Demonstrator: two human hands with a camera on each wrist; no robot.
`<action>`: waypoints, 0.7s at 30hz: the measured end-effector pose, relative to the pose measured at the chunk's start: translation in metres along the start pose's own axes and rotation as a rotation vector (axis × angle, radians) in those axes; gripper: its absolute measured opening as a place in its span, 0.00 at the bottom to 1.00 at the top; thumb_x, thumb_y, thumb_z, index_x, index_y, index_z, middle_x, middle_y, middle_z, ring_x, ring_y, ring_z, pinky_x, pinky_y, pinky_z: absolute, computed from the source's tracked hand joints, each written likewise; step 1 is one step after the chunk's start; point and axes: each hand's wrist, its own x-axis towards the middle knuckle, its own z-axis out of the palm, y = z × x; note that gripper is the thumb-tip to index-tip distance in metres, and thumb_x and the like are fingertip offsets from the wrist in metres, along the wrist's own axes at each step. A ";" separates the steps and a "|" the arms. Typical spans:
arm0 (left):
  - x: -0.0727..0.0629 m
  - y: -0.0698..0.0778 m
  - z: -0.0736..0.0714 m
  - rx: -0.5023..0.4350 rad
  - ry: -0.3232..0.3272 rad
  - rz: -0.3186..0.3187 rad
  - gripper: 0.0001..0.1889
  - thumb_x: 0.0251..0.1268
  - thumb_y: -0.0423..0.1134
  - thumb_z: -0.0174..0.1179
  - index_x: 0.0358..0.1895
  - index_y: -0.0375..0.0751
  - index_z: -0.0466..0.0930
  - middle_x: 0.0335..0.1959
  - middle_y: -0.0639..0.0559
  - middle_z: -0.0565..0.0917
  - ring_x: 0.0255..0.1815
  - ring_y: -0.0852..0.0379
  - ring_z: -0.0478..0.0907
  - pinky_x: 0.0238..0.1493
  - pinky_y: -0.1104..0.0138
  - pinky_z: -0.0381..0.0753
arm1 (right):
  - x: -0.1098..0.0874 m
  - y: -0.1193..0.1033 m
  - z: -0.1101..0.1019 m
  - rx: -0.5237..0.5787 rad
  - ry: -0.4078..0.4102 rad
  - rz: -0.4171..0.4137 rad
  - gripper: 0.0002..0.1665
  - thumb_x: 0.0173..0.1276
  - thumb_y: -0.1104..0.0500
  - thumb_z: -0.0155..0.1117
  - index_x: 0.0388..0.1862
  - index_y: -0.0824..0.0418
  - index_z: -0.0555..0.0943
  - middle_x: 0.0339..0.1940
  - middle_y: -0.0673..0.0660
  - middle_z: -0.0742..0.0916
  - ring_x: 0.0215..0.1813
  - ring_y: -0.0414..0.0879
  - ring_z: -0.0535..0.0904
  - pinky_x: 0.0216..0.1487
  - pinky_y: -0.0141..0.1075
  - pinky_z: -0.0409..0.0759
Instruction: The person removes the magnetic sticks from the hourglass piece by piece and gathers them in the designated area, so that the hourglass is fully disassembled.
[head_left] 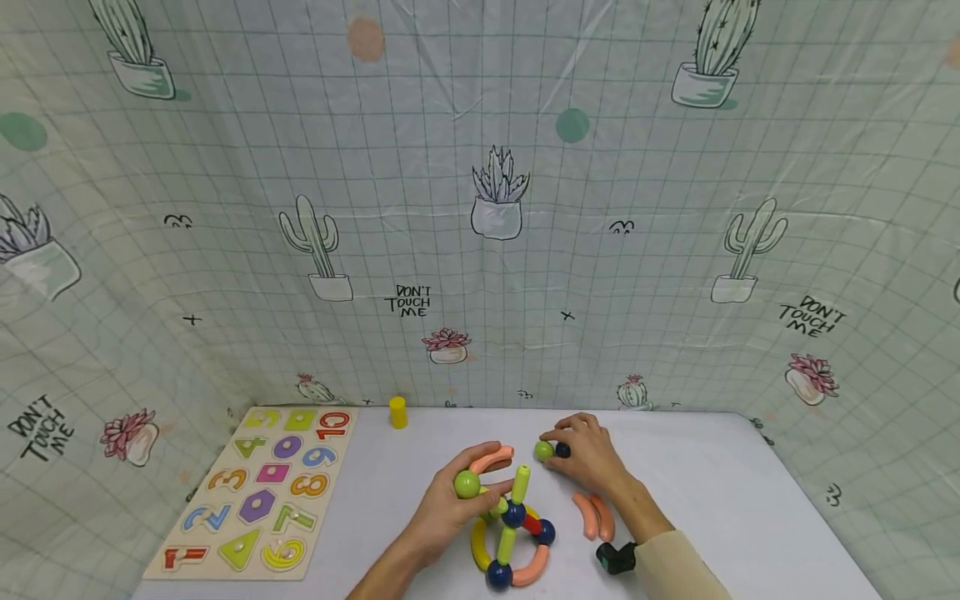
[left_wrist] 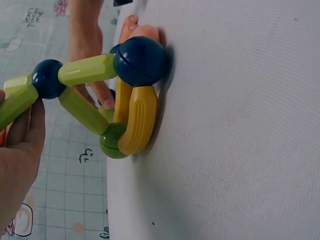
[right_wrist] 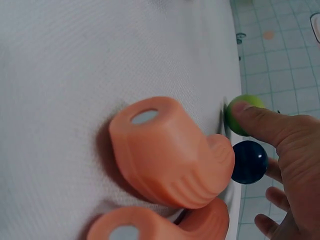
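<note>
My left hand (head_left: 442,508) holds a ball-and-stick toy build (head_left: 507,546) near a light green ball (head_left: 467,484), its fingers behind a light green rod (left_wrist: 20,102). A curved orange stick (head_left: 491,458) rises by that ball. Dark blue balls (left_wrist: 141,61), green rods and yellow curved sticks (left_wrist: 142,120) form the lower part. Over on the right, my right hand (head_left: 588,454) has its thumb on a loose green ball (right_wrist: 241,114), with fingers curled about it. Beside it, a dark blue ball (right_wrist: 250,161) sits between thumb and fingers.
Two curved orange sticks (right_wrist: 155,150) lie side by side near my right forearm. A number puzzle board (head_left: 311,500) takes up the table's left side. At the back stands a yellow cylinder (head_left: 398,412). A black device (head_left: 617,558) is by my right sleeve.
</note>
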 end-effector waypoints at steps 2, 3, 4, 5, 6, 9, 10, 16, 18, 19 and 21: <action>0.000 0.000 0.000 0.002 0.000 0.003 0.32 0.68 0.25 0.61 0.74 0.44 0.65 0.71 0.37 0.70 0.61 0.43 0.80 0.60 0.62 0.78 | 0.000 0.000 -0.001 0.009 0.002 0.003 0.22 0.59 0.45 0.77 0.53 0.44 0.87 0.58 0.55 0.82 0.68 0.62 0.67 0.61 0.63 0.69; 0.000 0.000 0.000 0.003 0.001 0.006 0.32 0.68 0.25 0.61 0.74 0.44 0.65 0.71 0.37 0.70 0.61 0.43 0.80 0.60 0.62 0.78 | 0.000 0.000 -0.001 0.013 0.003 0.003 0.23 0.58 0.45 0.77 0.53 0.44 0.87 0.58 0.55 0.82 0.68 0.62 0.67 0.60 0.63 0.69; 0.000 0.001 0.000 0.004 0.001 0.008 0.32 0.68 0.25 0.61 0.74 0.44 0.65 0.71 0.37 0.70 0.61 0.43 0.81 0.60 0.63 0.78 | 0.000 0.000 -0.001 0.014 0.008 0.001 0.23 0.58 0.45 0.78 0.53 0.45 0.87 0.57 0.55 0.82 0.68 0.63 0.68 0.60 0.63 0.69; 0.000 0.001 0.000 0.008 0.002 0.009 0.32 0.68 0.25 0.61 0.74 0.44 0.65 0.71 0.37 0.70 0.61 0.43 0.81 0.60 0.63 0.78 | 0.000 0.000 -0.001 0.019 0.006 0.002 0.24 0.58 0.44 0.78 0.54 0.45 0.87 0.57 0.55 0.82 0.68 0.63 0.68 0.60 0.63 0.69; 0.000 0.001 0.000 0.010 0.002 0.010 0.32 0.68 0.25 0.61 0.74 0.44 0.65 0.71 0.37 0.70 0.61 0.43 0.81 0.60 0.63 0.78 | 0.000 0.000 -0.001 0.020 0.008 0.000 0.24 0.57 0.44 0.78 0.54 0.45 0.86 0.57 0.55 0.82 0.67 0.63 0.68 0.60 0.64 0.69; 0.000 0.001 0.000 0.013 0.002 0.009 0.32 0.68 0.25 0.61 0.74 0.44 0.65 0.71 0.37 0.70 0.61 0.43 0.81 0.60 0.63 0.78 | 0.000 0.001 0.000 0.025 0.007 0.001 0.25 0.57 0.44 0.78 0.54 0.46 0.86 0.57 0.55 0.82 0.68 0.63 0.68 0.60 0.64 0.69; 0.000 0.001 0.000 0.014 0.002 0.008 0.32 0.68 0.25 0.61 0.74 0.44 0.65 0.71 0.37 0.70 0.61 0.43 0.81 0.60 0.63 0.78 | -0.001 0.001 0.000 0.024 0.007 0.002 0.25 0.57 0.44 0.78 0.54 0.46 0.86 0.57 0.55 0.82 0.68 0.63 0.67 0.60 0.64 0.69; 0.000 0.001 0.000 0.016 0.003 0.006 0.32 0.68 0.25 0.61 0.74 0.44 0.65 0.71 0.37 0.71 0.61 0.43 0.81 0.60 0.64 0.78 | -0.001 0.001 0.000 0.035 0.013 0.004 0.25 0.57 0.45 0.78 0.55 0.46 0.86 0.59 0.55 0.82 0.68 0.63 0.66 0.60 0.64 0.68; -0.001 0.000 0.000 0.013 0.002 0.008 0.32 0.69 0.25 0.61 0.74 0.44 0.65 0.71 0.37 0.70 0.61 0.43 0.81 0.60 0.64 0.78 | -0.002 0.000 -0.002 0.054 0.029 -0.006 0.25 0.58 0.46 0.78 0.55 0.47 0.85 0.59 0.55 0.81 0.68 0.62 0.66 0.61 0.64 0.68; 0.000 0.000 0.000 0.013 0.003 0.008 0.32 0.69 0.25 0.61 0.74 0.44 0.65 0.71 0.37 0.70 0.61 0.43 0.81 0.60 0.64 0.78 | -0.003 -0.001 -0.004 0.070 0.043 -0.014 0.25 0.59 0.47 0.77 0.56 0.47 0.85 0.59 0.55 0.81 0.68 0.62 0.66 0.61 0.64 0.68; 0.000 0.000 0.000 0.013 0.001 0.012 0.32 0.69 0.25 0.61 0.74 0.44 0.65 0.71 0.37 0.70 0.61 0.43 0.81 0.60 0.64 0.78 | -0.005 -0.003 -0.010 0.126 0.079 -0.036 0.24 0.61 0.48 0.76 0.56 0.49 0.85 0.59 0.55 0.81 0.67 0.61 0.67 0.62 0.63 0.67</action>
